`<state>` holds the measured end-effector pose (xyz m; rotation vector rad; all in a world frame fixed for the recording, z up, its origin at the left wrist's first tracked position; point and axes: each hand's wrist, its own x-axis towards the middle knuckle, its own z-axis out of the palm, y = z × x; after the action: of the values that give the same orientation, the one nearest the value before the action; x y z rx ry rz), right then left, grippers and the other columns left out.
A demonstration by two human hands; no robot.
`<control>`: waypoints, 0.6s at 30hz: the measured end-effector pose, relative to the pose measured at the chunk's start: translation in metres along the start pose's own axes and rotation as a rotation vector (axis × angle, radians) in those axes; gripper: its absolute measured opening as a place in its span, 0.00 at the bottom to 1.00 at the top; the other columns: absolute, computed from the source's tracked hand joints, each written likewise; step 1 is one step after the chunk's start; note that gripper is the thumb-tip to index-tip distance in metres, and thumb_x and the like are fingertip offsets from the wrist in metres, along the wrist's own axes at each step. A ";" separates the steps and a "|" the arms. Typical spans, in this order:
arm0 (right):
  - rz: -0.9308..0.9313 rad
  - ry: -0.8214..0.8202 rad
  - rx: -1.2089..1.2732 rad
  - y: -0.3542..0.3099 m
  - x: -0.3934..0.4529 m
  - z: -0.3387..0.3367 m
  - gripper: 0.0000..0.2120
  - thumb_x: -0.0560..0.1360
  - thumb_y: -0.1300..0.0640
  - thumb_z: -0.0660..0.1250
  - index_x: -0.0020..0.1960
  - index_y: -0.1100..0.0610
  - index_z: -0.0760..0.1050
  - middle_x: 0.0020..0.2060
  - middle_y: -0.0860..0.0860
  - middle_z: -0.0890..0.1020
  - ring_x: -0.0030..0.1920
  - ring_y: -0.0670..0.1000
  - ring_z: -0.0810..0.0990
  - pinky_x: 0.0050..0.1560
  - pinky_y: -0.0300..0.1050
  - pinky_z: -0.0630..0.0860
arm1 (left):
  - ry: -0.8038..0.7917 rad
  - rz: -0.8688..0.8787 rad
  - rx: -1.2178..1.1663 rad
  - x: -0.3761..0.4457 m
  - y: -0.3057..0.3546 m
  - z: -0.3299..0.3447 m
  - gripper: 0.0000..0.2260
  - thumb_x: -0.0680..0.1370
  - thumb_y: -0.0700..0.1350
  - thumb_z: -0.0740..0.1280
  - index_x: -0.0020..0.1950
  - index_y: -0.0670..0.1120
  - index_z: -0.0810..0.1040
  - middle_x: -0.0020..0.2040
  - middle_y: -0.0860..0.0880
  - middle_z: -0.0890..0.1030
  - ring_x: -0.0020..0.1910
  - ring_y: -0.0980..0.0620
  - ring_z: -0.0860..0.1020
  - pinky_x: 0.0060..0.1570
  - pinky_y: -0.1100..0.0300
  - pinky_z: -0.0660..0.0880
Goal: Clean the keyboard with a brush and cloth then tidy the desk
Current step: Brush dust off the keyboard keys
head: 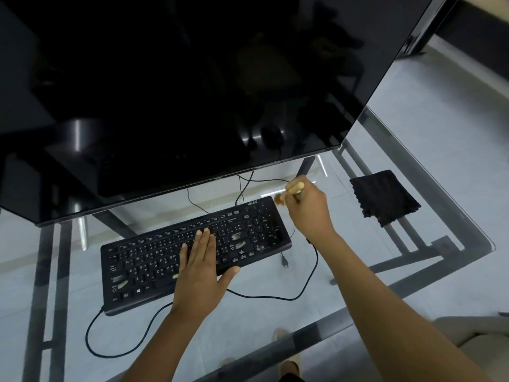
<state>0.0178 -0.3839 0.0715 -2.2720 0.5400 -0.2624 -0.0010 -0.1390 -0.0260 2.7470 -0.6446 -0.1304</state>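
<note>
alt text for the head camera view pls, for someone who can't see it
A person's left hand presses flat on a black keyboard on a glass desk, while the right hand holds a wooden-handled brush at the keyboard's far right corner. A dark monitor fills the top of the view, and a folded black cloth lies to the right.

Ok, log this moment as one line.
left hand flat on black keyboard | right hand holds wooden-handled brush at far right corner | black cloth unused
</note>
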 end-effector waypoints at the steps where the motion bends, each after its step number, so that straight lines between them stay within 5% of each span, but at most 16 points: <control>1: -0.005 0.016 0.046 -0.002 0.003 0.001 0.02 0.78 0.60 0.64 0.48 0.58 0.73 0.38 0.50 0.82 0.34 0.43 0.79 0.34 0.28 0.72 | 0.012 -0.006 -0.003 -0.002 0.000 -0.001 0.41 0.75 0.70 0.47 0.76 0.41 0.58 0.78 0.46 0.54 0.77 0.52 0.46 0.75 0.49 0.43; 5: -0.037 -0.281 -0.062 -0.013 0.012 0.016 0.05 0.78 0.57 0.67 0.46 0.59 0.73 0.37 0.50 0.83 0.35 0.45 0.83 0.41 0.41 0.82 | 0.062 -0.039 -0.022 -0.009 -0.008 -0.008 0.39 0.76 0.69 0.49 0.75 0.40 0.60 0.77 0.45 0.57 0.77 0.51 0.49 0.74 0.51 0.41; 8: -0.144 -0.035 -0.077 -0.024 0.012 0.027 0.05 0.78 0.62 0.64 0.44 0.61 0.71 0.37 0.51 0.79 0.33 0.43 0.80 0.39 0.43 0.80 | 0.085 -0.071 -0.021 -0.018 -0.018 -0.013 0.38 0.76 0.68 0.51 0.74 0.39 0.62 0.76 0.45 0.60 0.76 0.50 0.52 0.74 0.53 0.41; 12: -0.117 -0.273 -0.061 -0.038 0.013 0.039 0.06 0.78 0.58 0.66 0.44 0.60 0.72 0.35 0.48 0.82 0.37 0.45 0.83 0.39 0.40 0.81 | 0.086 -0.101 -0.020 -0.025 -0.032 -0.016 0.38 0.75 0.68 0.50 0.75 0.40 0.62 0.77 0.46 0.59 0.77 0.51 0.51 0.74 0.52 0.42; 15: -0.177 -0.128 -0.039 -0.044 0.008 0.050 0.06 0.78 0.62 0.65 0.42 0.59 0.71 0.32 0.47 0.80 0.33 0.40 0.81 0.34 0.29 0.74 | 0.074 -0.102 -0.001 -0.030 -0.037 -0.016 0.38 0.76 0.68 0.50 0.73 0.40 0.65 0.75 0.45 0.62 0.76 0.51 0.55 0.74 0.50 0.42; 18: -0.100 -0.159 0.119 -0.048 0.006 0.056 0.02 0.76 0.64 0.66 0.45 0.60 0.74 0.36 0.51 0.84 0.37 0.45 0.84 0.40 0.38 0.80 | 0.064 -0.099 0.032 -0.031 -0.038 -0.017 0.37 0.76 0.67 0.50 0.72 0.39 0.68 0.74 0.44 0.65 0.75 0.49 0.60 0.73 0.46 0.43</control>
<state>0.0570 -0.3205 0.0685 -2.1835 0.3208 -0.1568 -0.0103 -0.0879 -0.0216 2.8017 -0.4976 -0.0546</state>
